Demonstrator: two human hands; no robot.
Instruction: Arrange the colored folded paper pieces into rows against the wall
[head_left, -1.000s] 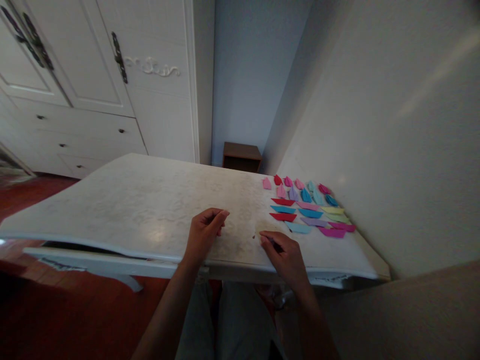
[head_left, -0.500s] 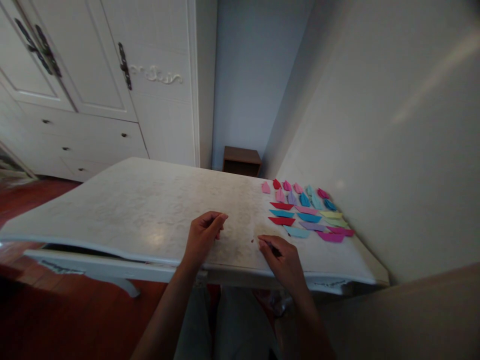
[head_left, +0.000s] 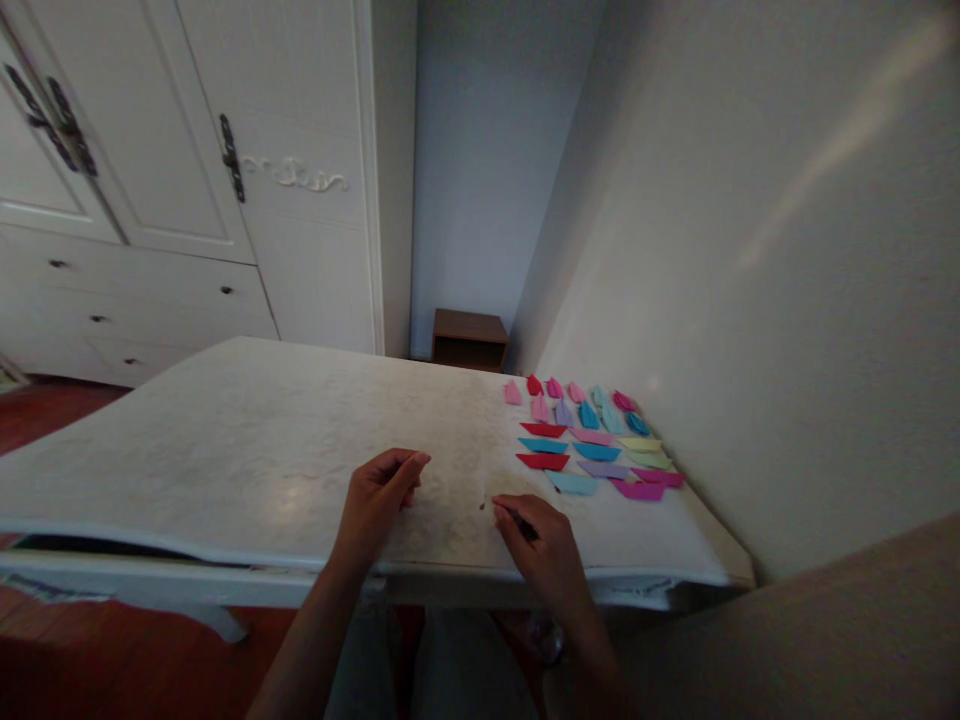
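My left hand rests near the front of the white table, its fingers curled and the thumb pressed along the index finger. To its right, my right hand is also closed, thumb against the bent fingers, low over the table by the front edge. I see nothing held in either one. A tiny dark speck lies just left of my right fingertips. Beyond the right hand are rows of small folded paper boats, among them a light blue boat, a red boat and a magenta boat.
Several smaller folded paper pieces, one a pink piece, stand at the table's far right. A pale wall panel borders that side. Behind the table are a white wardrobe and a small brown cabinet. A drawer sits slightly open at front left.
The camera has tilted up and turned slightly right, so the whole scene sits lower and further left. Both hands keep their closed pose and place over the table; the paper boats have not moved.
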